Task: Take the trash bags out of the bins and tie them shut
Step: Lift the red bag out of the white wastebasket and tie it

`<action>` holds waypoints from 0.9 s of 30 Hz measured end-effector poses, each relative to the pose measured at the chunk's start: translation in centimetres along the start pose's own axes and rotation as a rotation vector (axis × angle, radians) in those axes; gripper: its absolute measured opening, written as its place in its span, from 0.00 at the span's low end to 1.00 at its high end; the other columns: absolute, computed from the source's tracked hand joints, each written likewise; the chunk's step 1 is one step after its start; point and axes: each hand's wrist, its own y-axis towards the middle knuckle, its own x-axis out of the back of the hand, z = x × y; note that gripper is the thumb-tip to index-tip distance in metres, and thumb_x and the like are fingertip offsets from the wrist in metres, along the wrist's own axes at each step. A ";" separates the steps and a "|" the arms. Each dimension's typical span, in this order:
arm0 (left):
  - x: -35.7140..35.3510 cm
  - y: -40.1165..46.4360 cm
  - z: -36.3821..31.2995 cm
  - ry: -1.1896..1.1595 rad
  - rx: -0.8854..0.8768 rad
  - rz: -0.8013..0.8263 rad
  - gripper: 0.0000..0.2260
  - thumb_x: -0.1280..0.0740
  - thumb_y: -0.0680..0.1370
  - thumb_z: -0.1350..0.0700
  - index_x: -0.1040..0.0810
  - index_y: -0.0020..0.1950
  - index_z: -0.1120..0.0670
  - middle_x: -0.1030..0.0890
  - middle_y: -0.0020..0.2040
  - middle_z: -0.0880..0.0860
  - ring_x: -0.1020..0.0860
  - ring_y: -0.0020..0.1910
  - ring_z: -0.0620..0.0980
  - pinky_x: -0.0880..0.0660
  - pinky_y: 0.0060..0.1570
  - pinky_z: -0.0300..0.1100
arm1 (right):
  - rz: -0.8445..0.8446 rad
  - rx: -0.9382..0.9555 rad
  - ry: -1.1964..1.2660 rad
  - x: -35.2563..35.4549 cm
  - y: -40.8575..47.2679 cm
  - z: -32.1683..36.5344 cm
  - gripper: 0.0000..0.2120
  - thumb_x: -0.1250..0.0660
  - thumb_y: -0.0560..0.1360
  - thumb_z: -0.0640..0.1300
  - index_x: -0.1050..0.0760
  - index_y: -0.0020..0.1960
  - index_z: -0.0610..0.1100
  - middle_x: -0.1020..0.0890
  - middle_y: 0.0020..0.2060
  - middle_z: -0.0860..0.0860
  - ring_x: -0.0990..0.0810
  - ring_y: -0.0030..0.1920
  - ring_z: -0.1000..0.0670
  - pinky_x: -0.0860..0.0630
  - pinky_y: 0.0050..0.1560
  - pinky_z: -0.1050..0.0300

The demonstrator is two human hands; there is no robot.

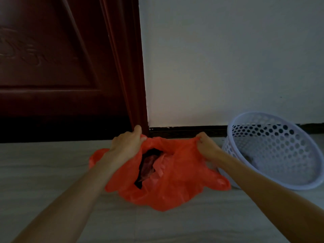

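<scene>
A red plastic trash bag [175, 183] sits on the floor in front of me, its mouth open and dark and reddish scraps showing inside. My left hand [127, 142] grips the bag's far left edge. My right hand [206, 143] pinches the far right edge, and the rim stretches between the two hands. To the right stands a pale lavender perforated bin [273, 149], tilted toward me, with a little pale stuff lying at its bottom and no bag lining it.
A dark red wooden door [61, 67] and its frame fill the left. A white wall [228, 58] with a dark baseboard [185, 131] runs behind the bag. The floor [52, 172] is pale grey tile.
</scene>
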 end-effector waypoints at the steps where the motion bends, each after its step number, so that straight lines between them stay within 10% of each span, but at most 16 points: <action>1: 0.2 0.2 0.1 -0.102 0.010 0.029 0.12 0.41 0.78 0.47 0.33 0.56 0.53 0.21 0.53 0.57 0.23 0.55 0.59 0.29 0.51 0.49 | -0.036 0.010 -0.013 0.4 0.2 0.1 0.10 0.50 0.78 0.35 0.33 0.56 0.37 0.31 0.34 0.49 0.33 0.32 0.53 0.39 0.29 0.62; 5: 1.5 1.3 -0.4 -0.584 -0.122 0.040 0.15 0.32 0.72 0.56 0.27 0.57 0.51 0.22 0.58 0.52 0.25 0.61 0.52 0.30 0.63 0.45 | -0.072 0.178 -0.018 2.4 0.8 2.6 0.10 0.43 0.76 0.35 0.29 0.56 0.41 0.23 0.43 0.45 0.26 0.40 0.47 0.30 0.35 0.58; 11: 2.4 1.2 -0.6 0.207 -0.312 -0.385 0.20 0.36 0.75 0.61 0.31 0.66 0.50 0.25 0.57 0.53 0.19 0.44 0.61 0.29 0.36 0.46 | -0.164 0.579 0.049 3.6 0.7 3.9 0.23 0.44 0.70 0.27 0.28 0.61 0.42 0.26 0.46 0.47 0.27 0.42 0.54 0.30 0.45 0.70; 14: 2.7 1.6 -0.2 0.279 -0.354 -0.566 0.13 0.26 0.63 0.63 0.20 0.46 0.54 0.22 0.38 0.54 0.21 0.28 0.56 0.31 0.20 0.41 | -0.340 0.751 -0.191 4.2 1.0 3.0 0.27 0.46 0.66 0.27 0.28 0.63 0.39 0.26 0.51 0.44 0.29 0.52 0.52 0.30 0.58 0.64; 18: 1.9 1.9 -0.1 0.140 -0.212 -0.477 0.07 0.28 0.68 0.61 0.20 0.44 0.56 0.21 0.40 0.56 0.19 0.35 0.59 0.25 0.25 0.47 | -0.590 0.765 -0.357 2.7 -0.9 2.3 0.24 0.41 0.67 0.38 0.32 0.63 0.41 0.24 0.58 0.41 0.31 0.58 0.45 0.32 0.60 0.50; 20: 1.4 1.9 -0.3 0.013 -0.087 -0.461 0.09 0.32 0.73 0.57 0.22 0.52 0.56 0.19 0.45 0.58 0.19 0.42 0.62 0.23 0.35 0.53 | -0.553 0.571 -0.223 1.0 -3.1 1.7 0.13 0.38 0.71 0.43 0.26 0.53 0.39 0.19 0.49 0.42 0.23 0.49 0.43 0.27 0.50 0.50; 24: 0.3 2.2 -0.2 0.030 -0.016 -0.544 0.18 0.32 0.72 0.55 0.26 0.61 0.58 0.21 0.54 0.61 0.24 0.54 0.64 0.28 0.51 0.58 | 0.198 -0.125 -0.071 -0.4 -3.8 0.3 0.22 0.44 0.77 0.58 0.25 0.58 0.42 0.21 0.47 0.47 0.24 0.38 0.51 0.24 0.40 0.64; 27: -0.6 0.5 -0.4 0.032 -0.077 -0.685 0.18 0.32 0.70 0.53 0.25 0.58 0.56 0.23 0.56 0.59 0.26 0.55 0.61 0.29 0.54 0.56 | 0.105 -0.337 0.747 -1.5 -1.4 0.5 0.20 0.35 0.75 0.48 0.30 0.64 0.39 0.22 0.51 0.44 0.26 0.36 0.54 0.25 0.31 0.62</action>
